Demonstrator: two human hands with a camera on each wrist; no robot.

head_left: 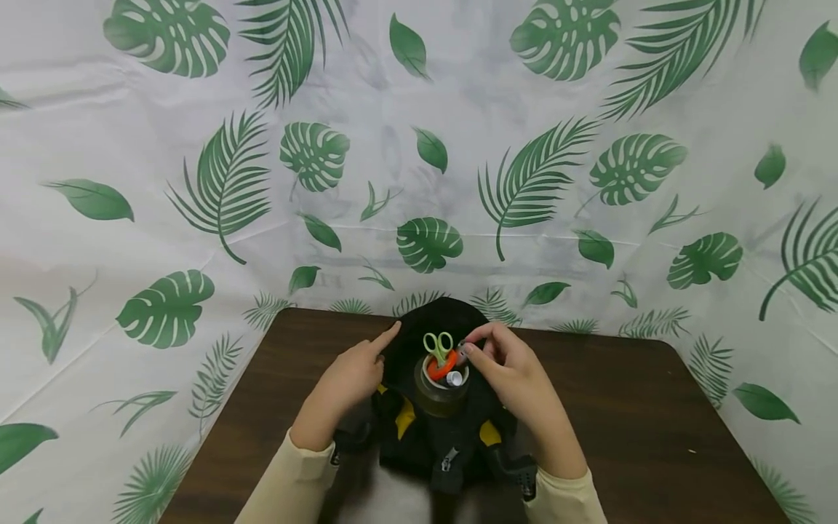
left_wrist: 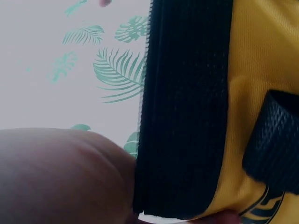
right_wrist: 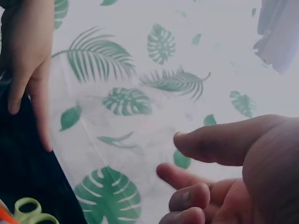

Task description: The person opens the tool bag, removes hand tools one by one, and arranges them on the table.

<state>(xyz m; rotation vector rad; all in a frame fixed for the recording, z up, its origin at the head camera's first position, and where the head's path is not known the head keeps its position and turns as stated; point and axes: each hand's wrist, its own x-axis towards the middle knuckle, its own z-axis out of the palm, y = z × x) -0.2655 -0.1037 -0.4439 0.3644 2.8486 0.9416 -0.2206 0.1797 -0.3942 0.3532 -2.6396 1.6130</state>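
Note:
A black and yellow bag (head_left: pixel 445 455) with a zipper stands on the table, its dark back panel raised. My left hand (head_left: pixel 350 378) holds the bag's left edge, index finger stretched along it; in the left wrist view the zipped edge (left_wrist: pixel 187 107) fills the middle. At the bag's mouth is a brownish jar (head_left: pixel 440 400) with a pale rim. Green-handled scissors (head_left: pixel 437 342), an orange ring-like piece (head_left: pixel 440 367) and a white-capped item (head_left: pixel 455 378) stick out of it. Right of the jar, my right hand (head_left: pixel 513 367) has thumb and index apart, with nothing seen between them.
The dark brown wooden table (head_left: pixel 628 407) extends to both sides. A small pale speck (head_left: pixel 692 451) lies on its right part. Behind hangs a white cloth (head_left: pixel 366 87) with green leaf prints. Black straps (left_wrist: pixel 275 140) are on the bag's yellow side.

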